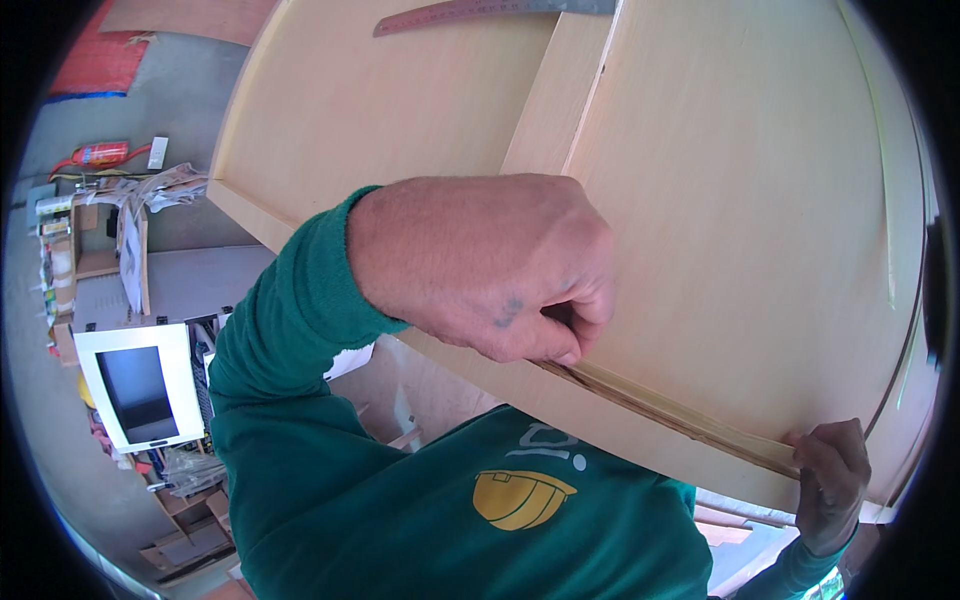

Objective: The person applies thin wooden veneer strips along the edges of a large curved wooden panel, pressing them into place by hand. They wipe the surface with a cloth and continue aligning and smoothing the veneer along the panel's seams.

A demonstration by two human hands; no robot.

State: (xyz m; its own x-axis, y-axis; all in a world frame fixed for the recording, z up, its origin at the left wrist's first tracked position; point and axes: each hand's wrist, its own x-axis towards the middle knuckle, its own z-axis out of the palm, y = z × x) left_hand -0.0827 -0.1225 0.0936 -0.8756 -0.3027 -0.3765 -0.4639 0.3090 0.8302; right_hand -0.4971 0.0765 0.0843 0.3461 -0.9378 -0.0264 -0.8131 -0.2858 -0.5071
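Note:
A large pale wooden panel (740, 230) with raised edge pieces spreads out in front of me. Along its near edge runs a thin wooden strip (670, 422), with a dark line beside it. My left hand (490, 265) is closed over the strip's left end, fingers curled and thumb pressed in. At the far right end, my right hand (835, 480) pinches the strip between bent fingers. Both hands rest close to the near edge of the panel. The fingertips of the left hand are partly hidden beneath the hand itself.
A metal ruler (470, 14) lies across the panel's far part, over a raised wooden crosspiece (560, 95). To the left are a white-framed screen (140, 388), a red fire extinguisher (100, 154) and a cluttered shelf (98, 264). A thin greenish line marks the panel's right side.

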